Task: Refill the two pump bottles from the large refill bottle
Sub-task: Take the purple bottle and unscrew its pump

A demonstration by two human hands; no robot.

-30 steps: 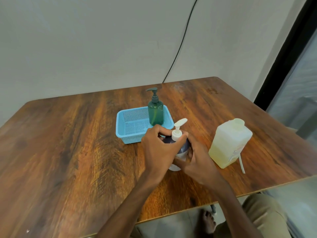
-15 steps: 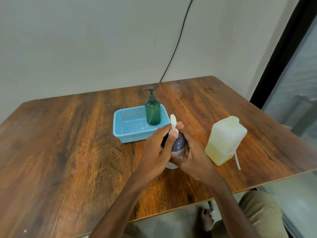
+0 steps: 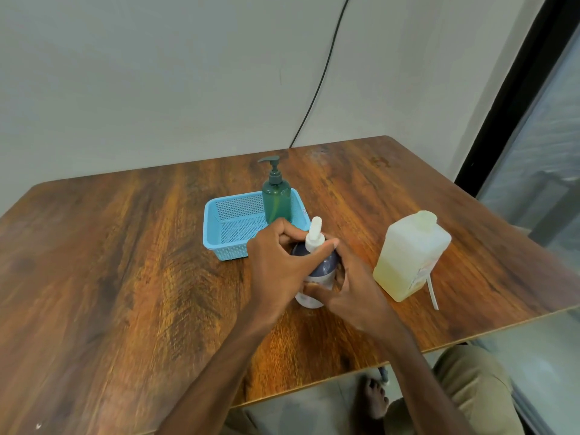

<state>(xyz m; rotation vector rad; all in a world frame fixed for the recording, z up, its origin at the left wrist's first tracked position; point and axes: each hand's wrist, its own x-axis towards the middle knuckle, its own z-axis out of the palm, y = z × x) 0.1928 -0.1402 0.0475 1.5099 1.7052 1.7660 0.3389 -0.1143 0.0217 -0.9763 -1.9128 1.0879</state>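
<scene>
At the near centre of the wooden desk [image 3: 125, 262], the left hand [image 3: 276, 265] pinches the white pump collar of a dark blue pump bottle [image 3: 320, 271] while the right hand [image 3: 351, 290] wraps its body, between a blue mesh basket [image 3: 232, 227] holding a green pump bottle [image 3: 276, 199] and the translucent refill jug [image 3: 408, 255] at right.

Table [image 3: 125, 262]: streaky reddish-brown wood grain. Basket [image 3: 219, 227], centre frame: light blue, perforated mesh. Pump bottle [image 3: 276, 199] standing in it: translucent dark green, matching pump. Held bottle [image 3: 323, 268]: dark navy top, whitish base, white pump. Refill jug [image 3: 408, 259], right: milky plastic, pale yellow liquid. Cable [image 3: 320, 80]: black on grey-white wall.
</scene>
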